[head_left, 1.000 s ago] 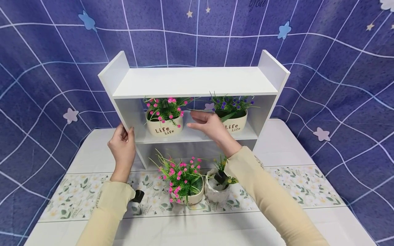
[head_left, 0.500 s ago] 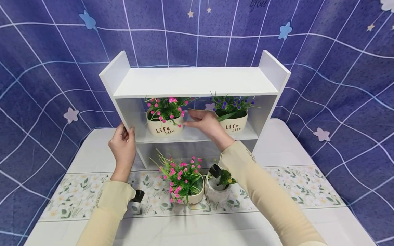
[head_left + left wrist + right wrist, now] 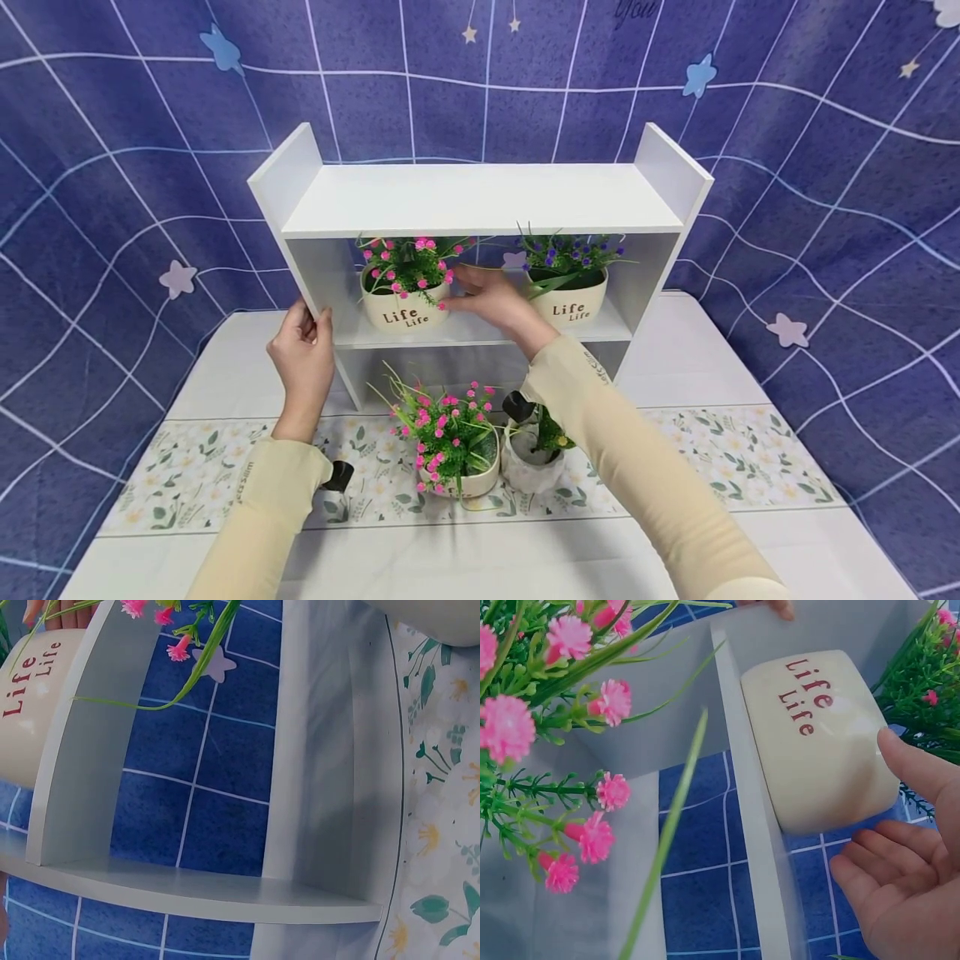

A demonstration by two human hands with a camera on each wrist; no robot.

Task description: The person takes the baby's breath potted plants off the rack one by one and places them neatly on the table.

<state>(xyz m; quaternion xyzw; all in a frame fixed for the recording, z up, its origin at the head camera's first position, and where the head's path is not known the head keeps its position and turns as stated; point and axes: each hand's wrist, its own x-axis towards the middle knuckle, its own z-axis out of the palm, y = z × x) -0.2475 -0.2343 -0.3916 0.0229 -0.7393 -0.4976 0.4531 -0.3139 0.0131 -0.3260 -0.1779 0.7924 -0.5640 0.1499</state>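
Observation:
A white shelf unit (image 3: 480, 196) stands on the table. On its middle board, at the left, sits a cream flowerpot (image 3: 386, 315) marked "Life", with pink artificial flowers. My right hand (image 3: 495, 302) is at this pot's right end. In the right wrist view the thumb (image 3: 915, 765) touches or nearly touches the pot, and the loosely bent fingers (image 3: 881, 859) lie close to its end without wrapping it. A matching flowerpot (image 3: 583, 307) with purple-blue flowers sits to the right of that hand. My left hand (image 3: 302, 358) grips the front edge of the unit's left side panel (image 3: 318, 279).
Before the unit, on the floral runner (image 3: 720, 450), stand a cream pot (image 3: 480, 483) with pink flowers and a whitish textured pot (image 3: 531, 473) with yellow flowers. My right forearm passes above the latter. A blue patterned curtain (image 3: 112, 208) hangs behind and at both sides.
My right hand has moved left from beside the purple-flowered pot to the right end of the pink-flowered pot on the shelf. The left hand keeps its grip on the side panel.

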